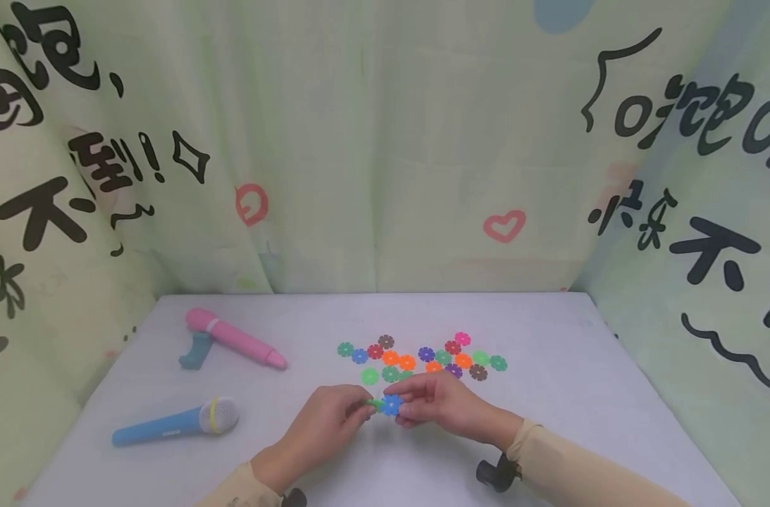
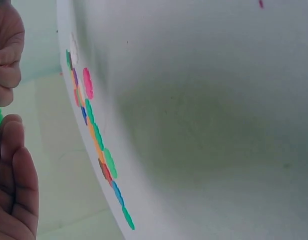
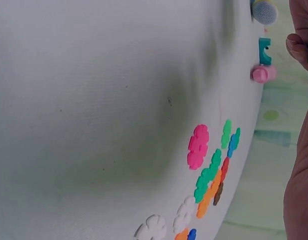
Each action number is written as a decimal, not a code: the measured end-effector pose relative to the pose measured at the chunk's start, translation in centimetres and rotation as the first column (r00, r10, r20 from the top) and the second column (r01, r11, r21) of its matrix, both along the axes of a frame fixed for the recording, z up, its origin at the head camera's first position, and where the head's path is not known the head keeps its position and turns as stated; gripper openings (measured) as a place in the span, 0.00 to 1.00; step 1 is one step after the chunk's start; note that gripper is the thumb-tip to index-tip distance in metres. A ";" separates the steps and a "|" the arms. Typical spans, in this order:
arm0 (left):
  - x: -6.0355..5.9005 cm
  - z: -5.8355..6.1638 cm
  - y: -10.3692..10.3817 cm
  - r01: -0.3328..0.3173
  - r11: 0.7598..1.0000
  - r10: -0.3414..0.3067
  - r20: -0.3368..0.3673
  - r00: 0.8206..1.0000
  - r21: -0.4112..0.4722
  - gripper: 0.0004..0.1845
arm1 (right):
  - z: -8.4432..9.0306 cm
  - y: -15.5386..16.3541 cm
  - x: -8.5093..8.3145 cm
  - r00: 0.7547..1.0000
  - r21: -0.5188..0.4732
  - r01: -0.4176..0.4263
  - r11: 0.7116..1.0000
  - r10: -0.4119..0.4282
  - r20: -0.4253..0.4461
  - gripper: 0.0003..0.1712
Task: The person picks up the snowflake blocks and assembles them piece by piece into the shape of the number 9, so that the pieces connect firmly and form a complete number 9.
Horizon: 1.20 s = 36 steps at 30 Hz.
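Two snowflake discs point(image 1: 387, 405) (green, blue) pinched between both hands.

sleeves: beige, long, both arms | wrists: black strapped camera mounts | hands: bare, no rings seen

My fingers point(image 1: 416, 394) hide part of the blue disc point(image 1: 392, 404) and most of the green disc point(image 1: 375, 403); both wrist views cut my hands off at the edge.

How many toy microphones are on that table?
2. The pink microphone lies at the far left of the table, beside a teal stand. The blue microphone lies nearer on the left. None seem hidden.
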<state>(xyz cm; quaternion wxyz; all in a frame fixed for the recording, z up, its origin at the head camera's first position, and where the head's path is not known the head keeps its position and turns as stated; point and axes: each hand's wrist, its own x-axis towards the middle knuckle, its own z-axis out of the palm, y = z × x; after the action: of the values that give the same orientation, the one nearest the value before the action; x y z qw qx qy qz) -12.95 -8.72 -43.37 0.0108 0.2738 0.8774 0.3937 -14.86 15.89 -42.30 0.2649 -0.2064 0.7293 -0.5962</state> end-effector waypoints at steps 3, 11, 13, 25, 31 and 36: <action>0.0 -0.1 0.0 -0.002 1.000 0.002 -0.022 1.000 0.010 0.04 | 0.0 0.0 0.1 1.000 -0.001 0.009 1.000 -0.009 -0.015 0.21; 0.0 -0.2 0.1 0.003 1.000 -0.003 -0.011 1.000 0.020 0.01 | 0.2 0.1 0.1 1.000 0.012 0.003 1.000 -0.003 -0.020 0.22; 0.0 -0.1 0.1 0.005 1.000 -0.005 0.001 1.000 0.017 0.02 | 0.1 0.1 0.1 1.000 0.016 -0.006 1.000 0.006 -0.013 0.22; 0.0 0.1 0.3 0.040 0.999 -0.040 0.010 0.999 0.005 0.03 | -0.4 0.2 -0.1 0.999 0.026 -0.026 0.999 0.027 -0.027 0.21; 0.1 0.4 0.4 0.021 1.000 -0.021 -0.006 1.000 -0.004 0.02 | -0.3 0.2 -0.2 0.998 0.023 -0.043 0.999 0.044 -0.043 0.21; 0.1 0.4 0.2 0.001 1.000 -0.001 -0.003 1.000 0.000 0.04 | -0.4 0.2 -0.1 0.998 0.011 -0.047 0.999 0.047 -0.033 0.23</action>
<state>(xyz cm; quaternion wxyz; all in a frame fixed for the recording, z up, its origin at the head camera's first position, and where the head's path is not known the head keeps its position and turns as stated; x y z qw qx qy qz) -12.82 -8.51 -43.00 0.0096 0.2750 0.8773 0.3932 -14.97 16.09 -42.65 0.2678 -0.2319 0.7317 -0.5823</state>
